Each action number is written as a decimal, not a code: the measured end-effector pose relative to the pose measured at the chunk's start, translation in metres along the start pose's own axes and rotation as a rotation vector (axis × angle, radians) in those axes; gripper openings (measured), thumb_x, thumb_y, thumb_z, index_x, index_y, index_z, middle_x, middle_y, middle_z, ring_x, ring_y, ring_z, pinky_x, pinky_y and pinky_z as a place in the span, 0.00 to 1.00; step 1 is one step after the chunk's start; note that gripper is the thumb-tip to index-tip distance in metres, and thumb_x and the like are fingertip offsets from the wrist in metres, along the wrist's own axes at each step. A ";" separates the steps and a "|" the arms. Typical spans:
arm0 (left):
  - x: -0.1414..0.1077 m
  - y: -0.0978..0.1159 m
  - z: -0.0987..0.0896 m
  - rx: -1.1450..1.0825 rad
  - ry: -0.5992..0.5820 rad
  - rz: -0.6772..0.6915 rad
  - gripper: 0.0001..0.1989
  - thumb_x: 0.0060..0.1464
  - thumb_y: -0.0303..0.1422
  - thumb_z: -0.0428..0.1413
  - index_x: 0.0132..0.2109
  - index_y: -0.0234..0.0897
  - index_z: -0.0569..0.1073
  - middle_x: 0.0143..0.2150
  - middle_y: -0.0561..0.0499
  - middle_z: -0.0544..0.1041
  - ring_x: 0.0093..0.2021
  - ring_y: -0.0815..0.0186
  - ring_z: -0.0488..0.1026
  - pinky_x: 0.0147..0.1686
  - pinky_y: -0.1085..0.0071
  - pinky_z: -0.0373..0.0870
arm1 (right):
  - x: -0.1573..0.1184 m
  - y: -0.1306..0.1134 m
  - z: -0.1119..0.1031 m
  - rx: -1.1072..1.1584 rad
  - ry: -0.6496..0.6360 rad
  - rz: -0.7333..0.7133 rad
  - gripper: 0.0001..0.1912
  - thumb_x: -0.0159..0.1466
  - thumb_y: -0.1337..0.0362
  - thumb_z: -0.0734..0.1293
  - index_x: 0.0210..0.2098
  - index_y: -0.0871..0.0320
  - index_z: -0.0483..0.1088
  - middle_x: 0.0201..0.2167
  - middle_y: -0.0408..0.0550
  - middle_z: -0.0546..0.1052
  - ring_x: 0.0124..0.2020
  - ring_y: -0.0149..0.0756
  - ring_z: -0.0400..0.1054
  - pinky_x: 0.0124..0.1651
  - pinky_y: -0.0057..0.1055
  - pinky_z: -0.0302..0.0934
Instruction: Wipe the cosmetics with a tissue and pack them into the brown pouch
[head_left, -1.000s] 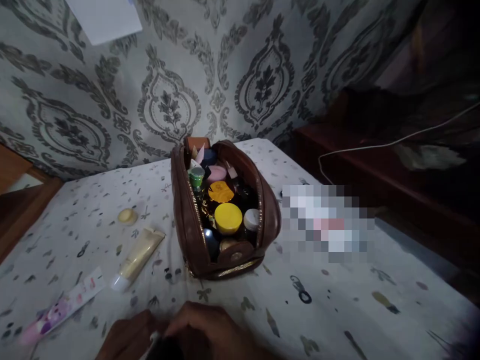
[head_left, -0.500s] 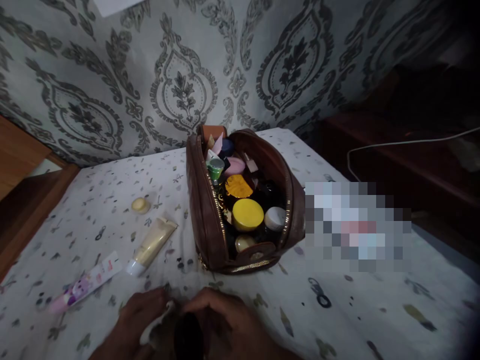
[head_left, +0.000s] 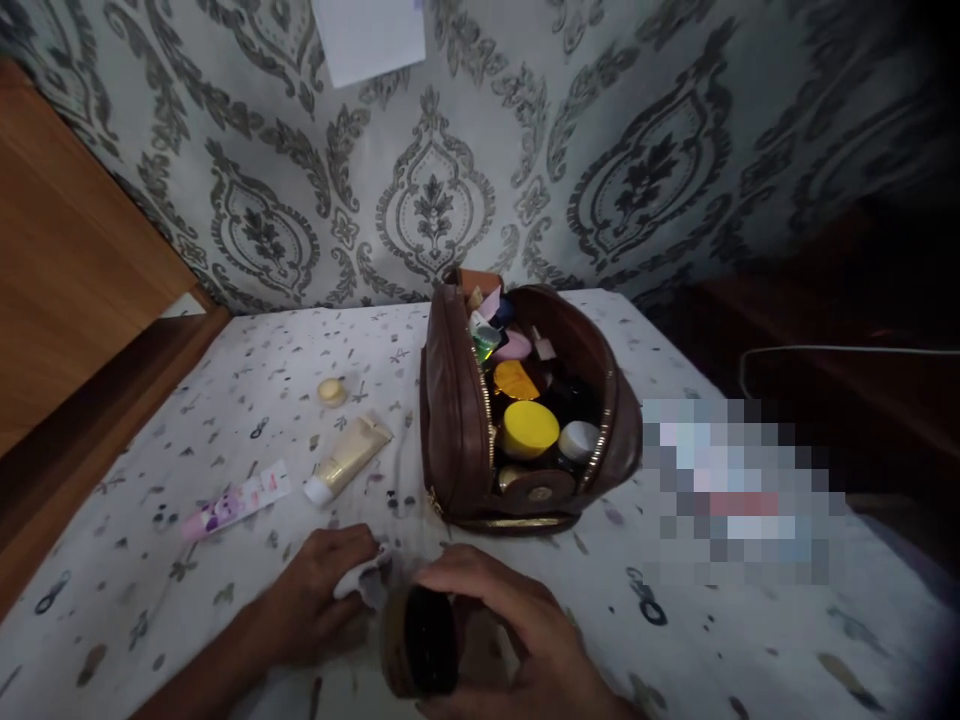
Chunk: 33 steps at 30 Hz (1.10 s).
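At the bottom centre, my right hand (head_left: 517,625) grips a round jar (head_left: 429,640) with a black lid, tilted on its side. Just left of it, my left hand (head_left: 326,590) is closed on a crumpled white cloth (head_left: 366,577) near the jar. Beyond my hands an open brown bag (head_left: 455,420) holds a yellow-lidded jar (head_left: 530,429), a white-lidded jar (head_left: 579,440), an orange item (head_left: 516,380) and several other cosmetics. Left of the bag lie a cream tube (head_left: 350,458), a pink and white tube (head_left: 236,502) and a small yellowish jar (head_left: 331,391).
A patterned white sheet (head_left: 270,365) covers the surface. Wooden furniture (head_left: 82,260) stands at the left and a patterned wall (head_left: 435,130) behind, with a white paper (head_left: 371,40) on it. A pixelated area covers something right of the bag; a pale cable (head_left: 847,349) runs beyond.
The view has shifted, so the bag and tubes appear farther right. My hands have come up more into view, and the jar and cloth show more clearly, with a gap between the hands.
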<state>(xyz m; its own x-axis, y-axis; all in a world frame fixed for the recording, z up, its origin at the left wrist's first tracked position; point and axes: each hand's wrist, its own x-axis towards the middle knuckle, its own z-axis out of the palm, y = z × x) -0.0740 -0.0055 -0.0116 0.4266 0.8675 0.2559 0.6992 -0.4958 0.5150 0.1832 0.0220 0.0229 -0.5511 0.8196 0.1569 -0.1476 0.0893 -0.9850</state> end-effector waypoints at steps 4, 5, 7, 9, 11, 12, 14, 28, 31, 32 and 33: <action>-0.019 -0.014 0.012 0.093 0.149 -0.010 0.19 0.63 0.47 0.49 0.54 0.48 0.76 0.44 0.44 0.82 0.41 0.59 0.79 0.40 0.67 0.79 | -0.009 0.002 -0.015 -0.033 0.004 -0.074 0.26 0.54 0.52 0.78 0.52 0.45 0.76 0.40 0.48 0.80 0.38 0.38 0.73 0.40 0.31 0.65; -0.022 -0.019 0.015 0.111 0.180 -0.022 0.19 0.62 0.48 0.50 0.54 0.50 0.77 0.44 0.46 0.82 0.41 0.58 0.79 0.38 0.67 0.79 | -0.012 0.004 -0.020 -0.033 0.000 -0.102 0.27 0.56 0.49 0.76 0.53 0.44 0.76 0.40 0.48 0.80 0.37 0.38 0.73 0.38 0.31 0.65; -0.024 -0.023 0.019 0.141 0.244 -0.007 0.19 0.61 0.48 0.51 0.54 0.53 0.76 0.43 0.47 0.82 0.40 0.58 0.79 0.37 0.69 0.79 | -0.016 0.006 -0.029 -0.036 -0.002 -0.161 0.27 0.58 0.45 0.73 0.55 0.43 0.74 0.41 0.49 0.79 0.37 0.39 0.73 0.38 0.32 0.65; -0.020 -0.020 0.018 0.158 0.273 0.050 0.18 0.62 0.48 0.51 0.55 0.55 0.75 0.43 0.48 0.82 0.39 0.59 0.79 0.36 0.70 0.79 | -0.020 0.008 -0.038 -0.063 0.000 -0.190 0.28 0.60 0.42 0.70 0.56 0.43 0.73 0.41 0.50 0.80 0.38 0.41 0.74 0.39 0.34 0.66; -0.010 -0.009 0.012 0.170 0.260 0.103 0.19 0.63 0.47 0.49 0.58 0.56 0.74 0.44 0.48 0.82 0.41 0.59 0.80 0.37 0.71 0.78 | -0.023 0.007 -0.046 -0.107 0.009 -0.200 0.29 0.61 0.40 0.68 0.57 0.43 0.73 0.40 0.51 0.80 0.36 0.41 0.74 0.38 0.35 0.67; -0.004 0.000 0.007 0.180 0.243 0.121 0.20 0.63 0.47 0.48 0.59 0.56 0.73 0.45 0.48 0.82 0.42 0.59 0.80 0.39 0.70 0.78 | -0.025 0.006 -0.050 -0.134 0.020 -0.216 0.28 0.61 0.41 0.68 0.57 0.43 0.72 0.39 0.51 0.80 0.35 0.40 0.74 0.36 0.34 0.68; 0.011 0.022 -0.004 0.218 0.218 0.148 0.23 0.65 0.50 0.45 0.61 0.53 0.71 0.46 0.46 0.82 0.44 0.58 0.80 0.41 0.69 0.78 | -0.028 0.003 -0.056 -0.215 0.063 -0.265 0.28 0.61 0.44 0.70 0.58 0.43 0.71 0.39 0.50 0.80 0.34 0.40 0.75 0.35 0.34 0.70; 0.122 0.106 -0.014 0.749 0.125 0.441 0.25 0.63 0.23 0.40 0.64 0.24 0.64 0.55 0.39 0.78 0.43 0.60 0.80 0.31 0.69 0.78 | -0.040 -0.057 -0.095 -0.659 0.390 -0.352 0.27 0.60 0.60 0.75 0.57 0.44 0.70 0.46 0.46 0.81 0.42 0.42 0.79 0.42 0.32 0.77; 0.123 0.105 -0.010 0.746 0.138 0.432 0.24 0.63 0.26 0.41 0.64 0.24 0.64 0.51 0.39 0.80 0.40 0.60 0.80 0.29 0.70 0.79 | -0.028 -0.069 -0.105 -0.749 0.444 -0.402 0.24 0.62 0.58 0.73 0.57 0.44 0.70 0.45 0.45 0.81 0.41 0.40 0.79 0.38 0.30 0.77; 0.123 0.104 -0.010 0.735 0.138 0.439 0.23 0.64 0.27 0.42 0.63 0.24 0.65 0.50 0.40 0.81 0.39 0.61 0.80 0.28 0.70 0.79 | -0.022 -0.074 -0.109 -0.780 0.457 -0.419 0.23 0.62 0.57 0.72 0.56 0.44 0.70 0.45 0.45 0.81 0.41 0.40 0.79 0.38 0.30 0.77; 0.122 0.104 -0.009 0.725 0.136 0.445 0.23 0.65 0.28 0.41 0.62 0.25 0.66 0.49 0.40 0.81 0.38 0.61 0.80 0.27 0.71 0.78 | -0.016 -0.079 -0.112 -0.812 0.468 -0.434 0.22 0.63 0.57 0.72 0.56 0.45 0.70 0.45 0.46 0.81 0.42 0.40 0.78 0.38 0.31 0.77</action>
<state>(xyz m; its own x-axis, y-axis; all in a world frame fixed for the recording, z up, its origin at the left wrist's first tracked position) 0.0453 0.0494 0.0808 0.7081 0.5605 0.4294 0.6965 -0.6543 -0.2945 0.2954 0.0651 0.0897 -0.1825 0.7483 0.6378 0.4371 0.6428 -0.6291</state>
